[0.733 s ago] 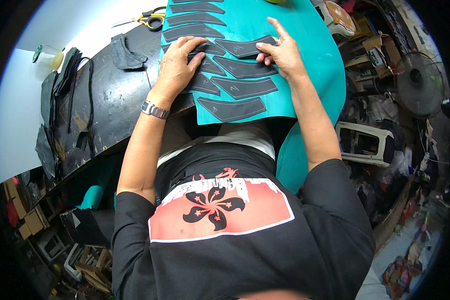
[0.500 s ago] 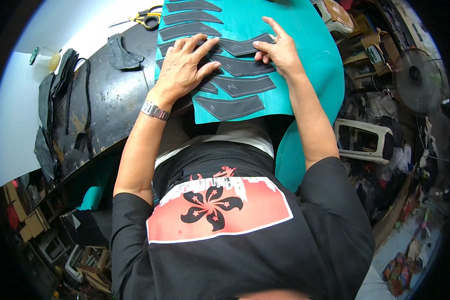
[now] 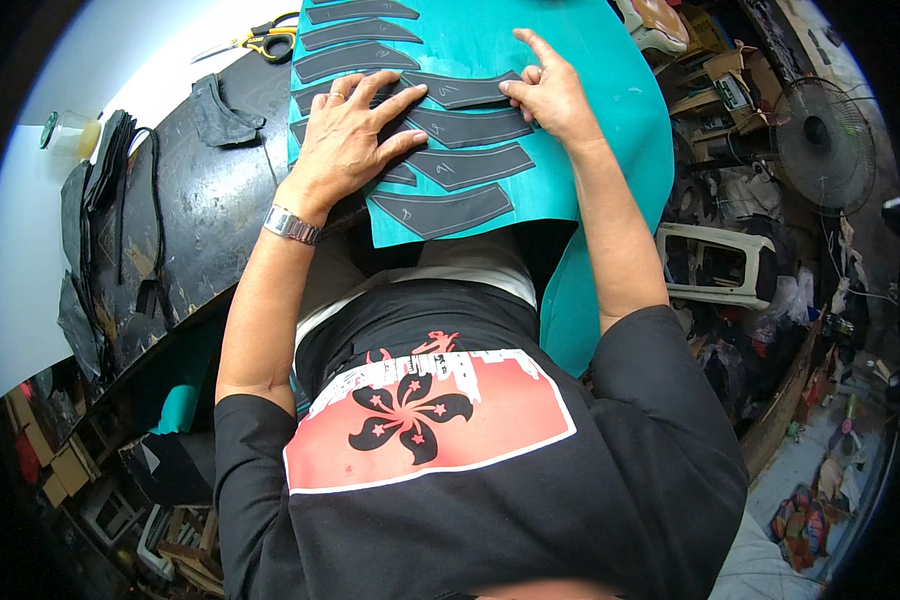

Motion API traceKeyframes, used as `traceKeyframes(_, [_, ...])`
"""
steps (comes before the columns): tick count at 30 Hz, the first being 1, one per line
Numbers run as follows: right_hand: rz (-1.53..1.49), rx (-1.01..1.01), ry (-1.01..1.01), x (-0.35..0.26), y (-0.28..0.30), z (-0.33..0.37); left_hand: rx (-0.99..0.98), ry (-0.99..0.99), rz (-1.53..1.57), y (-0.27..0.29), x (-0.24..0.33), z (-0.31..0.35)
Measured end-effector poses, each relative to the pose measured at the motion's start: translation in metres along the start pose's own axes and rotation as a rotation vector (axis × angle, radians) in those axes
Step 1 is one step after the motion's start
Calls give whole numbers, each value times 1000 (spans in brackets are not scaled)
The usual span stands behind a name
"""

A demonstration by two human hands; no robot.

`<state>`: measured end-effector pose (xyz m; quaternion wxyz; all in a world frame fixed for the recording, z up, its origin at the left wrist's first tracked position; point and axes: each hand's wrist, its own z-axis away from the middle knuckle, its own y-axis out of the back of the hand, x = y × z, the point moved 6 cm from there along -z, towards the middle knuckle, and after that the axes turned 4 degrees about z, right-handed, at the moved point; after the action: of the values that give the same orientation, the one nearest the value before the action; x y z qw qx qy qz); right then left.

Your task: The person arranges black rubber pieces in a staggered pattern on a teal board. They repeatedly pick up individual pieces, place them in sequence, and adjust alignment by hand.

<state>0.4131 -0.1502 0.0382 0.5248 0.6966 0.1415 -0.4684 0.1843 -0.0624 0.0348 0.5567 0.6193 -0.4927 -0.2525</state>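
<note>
- The left hand [image 3: 342,145] lay palm down with its fingers spread, gripping nothing. It covered parts of some black pieces, and a fingertip was at the left end of the top curved piece [image 3: 460,91], maybe to keep that end in line.
- The right hand [image 3: 558,100] had its thumb at the other end of that piece, with one finger poking out. I could not tell if it pinched the piece or just pushed it.
- The top curved piece lay on the green sheet [image 3: 600,60], between the two hands. Having a hand at each end probably helped it sit straight.
- More black pieces sat below it in a row, close together, perhaps to save room.
- The yellow-handled scissors [image 3: 270,42] lay beyond the left hand, perhaps to be out of the way.
- Black strips [image 3: 98,190] lay on the dark table [image 3: 215,200], well apart from the sheet, perhaps so nothing got mixed up.
</note>
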Motion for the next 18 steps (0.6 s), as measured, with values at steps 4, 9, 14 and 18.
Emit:
traceKeyframes(4, [198, 96, 104, -6, 0, 3, 10, -2, -2, 0, 0, 0])
traceKeyframes(9, [394, 74, 100, -11, 1, 4, 17, -5, -14, 0, 1, -1])
traceKeyframes(14, [642, 152, 35, -19, 22, 14, 36, -26, -14, 1, 3, -1])
traceKeyframes(18, [532, 16, 464, -44, -14, 44, 8, -20, -9, -1, 3, -2])
